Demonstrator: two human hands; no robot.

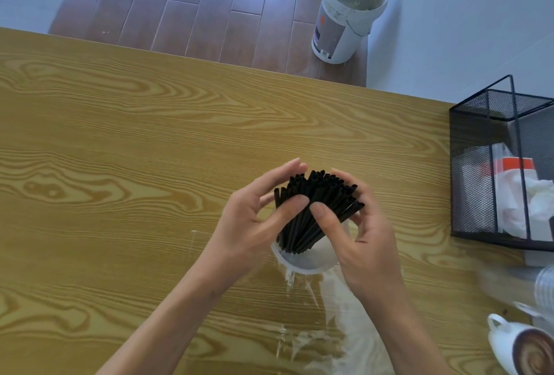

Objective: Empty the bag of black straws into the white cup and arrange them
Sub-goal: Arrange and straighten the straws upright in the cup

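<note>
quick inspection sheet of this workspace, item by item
surface: wood-grain table, bare on the left side.
job's things: black straws stand bunched in the white cup; the clear bag lies flat near the cup, looks empty.
clutter: black mesh basket with white packets at the right edge; mug with a coffee print and clear plastic cups at lower right.
hands: left hand and right hand both cup the straws, thumbs on the front.
cables: nothing seen.
surroundings: plank floor, white bucket with a blue stick in it, small litter at upper left.
</note>
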